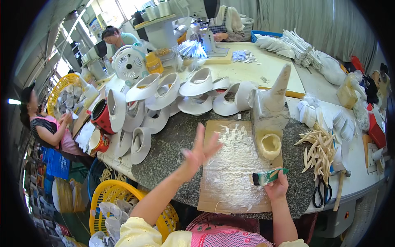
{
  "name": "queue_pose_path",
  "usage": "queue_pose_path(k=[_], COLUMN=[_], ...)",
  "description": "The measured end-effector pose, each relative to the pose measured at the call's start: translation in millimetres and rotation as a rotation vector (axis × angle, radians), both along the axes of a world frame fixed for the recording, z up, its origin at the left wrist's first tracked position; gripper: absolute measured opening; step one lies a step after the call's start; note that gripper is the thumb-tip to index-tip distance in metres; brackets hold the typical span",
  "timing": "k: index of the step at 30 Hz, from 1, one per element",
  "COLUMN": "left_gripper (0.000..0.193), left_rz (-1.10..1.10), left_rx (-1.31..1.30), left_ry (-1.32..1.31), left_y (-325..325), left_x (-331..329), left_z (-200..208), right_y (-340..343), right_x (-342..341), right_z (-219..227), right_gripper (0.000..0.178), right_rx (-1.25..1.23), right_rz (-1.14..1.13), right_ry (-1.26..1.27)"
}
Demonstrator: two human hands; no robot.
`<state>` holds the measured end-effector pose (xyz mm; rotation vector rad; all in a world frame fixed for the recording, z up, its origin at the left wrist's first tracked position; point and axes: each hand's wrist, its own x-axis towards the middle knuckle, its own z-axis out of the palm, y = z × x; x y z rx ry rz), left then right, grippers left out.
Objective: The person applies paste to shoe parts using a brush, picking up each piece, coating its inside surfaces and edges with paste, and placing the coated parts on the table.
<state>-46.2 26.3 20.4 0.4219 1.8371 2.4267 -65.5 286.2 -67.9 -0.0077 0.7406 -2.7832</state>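
Observation:
My right hand (277,187) is closed round the green handle of a flat brush (269,176), whose dark bristles point left. Under the brush lies a brown cardboard sheet (205,193), thickly crusted with white dried glue. My left hand (202,148) hovers above the sheet's left edge, fingers spread, nothing in it. Beyond the brush stands a crusted container (263,111) with a round cream-coloured cup (270,147) at its near end. A tapered, horn-shaped post (280,82) rises at its back. Several white shoe uppers (158,96) line the table's far left side.
To the right lie beige strips (317,150), black-handled scissors (322,192) and a hammer (340,185). A yellow basket (103,197) of white pieces stands at lower left. A small fan (130,64) and a sewing machine (203,37) are farther back. Other people work beyond and at left.

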Motion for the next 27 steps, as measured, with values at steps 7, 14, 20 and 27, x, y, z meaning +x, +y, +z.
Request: queue_pose_path(k=[7, 14, 20, 27], left_gripper=[0.061, 0.086, 0.082, 0.08], left_rz=[0.078, -0.559, -0.728, -0.562], left_rx=[-0.091, -0.963, -1.1, -1.016], left_ry=[0.184, 0.812, 1.017, 0.809], left_y=[39, 91, 79, 38], left_x=[6, 35, 38, 61], left_z=[-24, -66, -62, -68], right_y=[5, 12, 11, 14], right_x=[-5, -5, -8, -10], right_z=[-8, -9, -9, -8], right_gripper=[0.023, 0.029, 0.024, 0.023], right_rx=[-0.3, -0.401, -0.207, -0.223], right_rz=[-0.052, -0.091, -0.155, 0.021], right_ry=[-0.23, -0.102, -0.132, -0.062])
